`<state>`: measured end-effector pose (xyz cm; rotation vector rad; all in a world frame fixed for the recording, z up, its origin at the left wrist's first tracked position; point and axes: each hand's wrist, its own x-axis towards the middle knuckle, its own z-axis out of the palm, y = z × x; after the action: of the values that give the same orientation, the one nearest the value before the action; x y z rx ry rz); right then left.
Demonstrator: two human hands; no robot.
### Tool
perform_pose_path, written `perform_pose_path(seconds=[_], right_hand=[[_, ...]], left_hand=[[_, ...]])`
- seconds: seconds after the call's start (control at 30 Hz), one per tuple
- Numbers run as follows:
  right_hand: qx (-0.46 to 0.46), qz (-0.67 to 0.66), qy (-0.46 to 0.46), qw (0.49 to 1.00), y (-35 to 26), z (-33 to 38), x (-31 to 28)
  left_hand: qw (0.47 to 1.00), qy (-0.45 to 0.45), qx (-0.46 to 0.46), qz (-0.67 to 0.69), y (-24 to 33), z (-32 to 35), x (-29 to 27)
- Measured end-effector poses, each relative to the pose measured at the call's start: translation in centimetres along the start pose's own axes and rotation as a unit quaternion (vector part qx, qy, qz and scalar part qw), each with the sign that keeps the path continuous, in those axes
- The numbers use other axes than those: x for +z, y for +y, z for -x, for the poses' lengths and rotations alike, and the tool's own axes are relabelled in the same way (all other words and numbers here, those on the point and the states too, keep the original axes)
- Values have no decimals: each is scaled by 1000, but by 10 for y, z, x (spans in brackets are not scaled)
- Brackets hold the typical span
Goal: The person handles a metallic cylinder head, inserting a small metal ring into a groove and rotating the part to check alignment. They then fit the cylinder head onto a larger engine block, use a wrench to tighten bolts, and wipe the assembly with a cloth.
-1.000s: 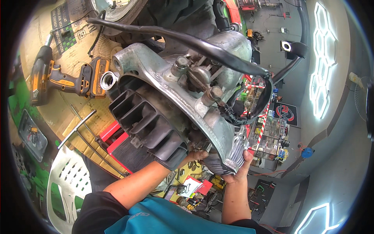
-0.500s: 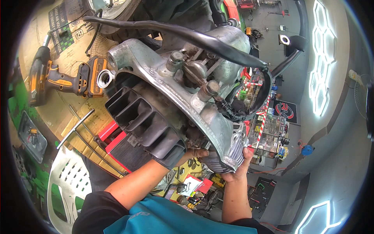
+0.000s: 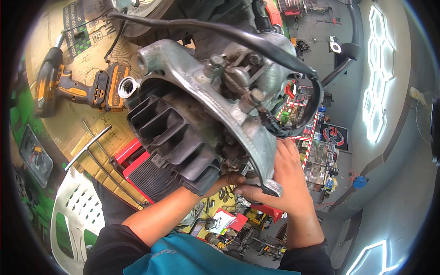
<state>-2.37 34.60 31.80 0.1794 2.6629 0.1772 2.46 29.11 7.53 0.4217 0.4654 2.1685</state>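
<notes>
In front of me is a scooter-type engine with a grey metal casing (image 3: 201,87) and two bolted rubber-like mounts on top. A black ribbed plastic cooling duct (image 3: 176,142) is on its left side. My left hand (image 3: 230,179) reaches under the duct; its thumb shows at the engine's lower end, and its other fingers are hidden. My right hand (image 3: 288,181) wraps round the lower right end of the engine, fingers up behind the casing and thumb pointing inward near my left thumb. What lies between the hands is mostly covered.
A thick black cable (image 3: 215,30) arches over the engine. At left, a cordless drill (image 3: 80,89) and a T-handle bar (image 3: 89,146) lie on cardboard. A white plastic chair (image 3: 78,215), a grey tray (image 3: 35,156) and a yellow surface with tools (image 3: 224,201) are lower down.
My right hand has moved up and inward, and its back now faces me. The finned cylinder it held from below is now hidden. My left hand has stayed near the same place.
</notes>
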Motion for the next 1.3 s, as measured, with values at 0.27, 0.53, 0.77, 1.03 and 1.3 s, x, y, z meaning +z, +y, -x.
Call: perform_pose_path(seconds=[0.27,0.53,0.77,1.03,1.3], right_hand=[[-7,-26,9,1000,5,2,5],[7,-26,19,999,5,3,8],[12,-26,25,999,0,0,9],[75,-60,25,995,-3,6,11],[97,-80,-55,991,16,36,16]], left_hand=[[1000,0,16,-11,-1,-5,1],[999,17,41,22,11,-5,5],[996,44,72,-5,-3,-6,13],[995,79,40,34,8,6,17],[992,63,78,-81,12,-1,25]])
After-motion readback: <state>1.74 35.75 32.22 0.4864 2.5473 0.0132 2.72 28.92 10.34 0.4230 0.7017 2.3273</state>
